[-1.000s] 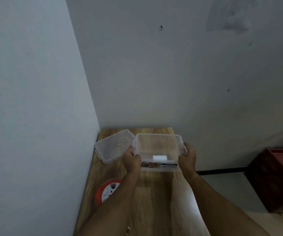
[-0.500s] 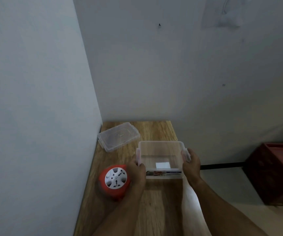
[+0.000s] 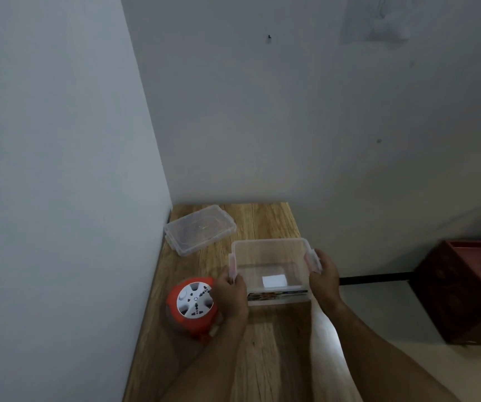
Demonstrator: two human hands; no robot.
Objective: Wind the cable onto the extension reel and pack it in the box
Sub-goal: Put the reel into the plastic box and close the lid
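Observation:
A clear plastic box [image 3: 271,258] with a printed label on its near wall stands on the wooden table [image 3: 265,352], open and with only a white patch showing at its bottom. My left hand [image 3: 231,297] grips its left side clip and my right hand [image 3: 324,275] grips its right side clip. The orange extension reel [image 3: 193,306] with a white socket face stands just left of my left hand, touching or nearly touching it. No loose cable shows around the reel.
The box's clear lid [image 3: 200,229] lies at the table's far left, near the corner of two grey walls. A dark red cabinet [image 3: 462,291] stands to the right, past the table's right edge. A black strip [image 3: 375,278] runs along the floor by the wall.
The box has come toward me across the table, held by both hands. The view has dipped, so the reel now shows in full beside my left hand.

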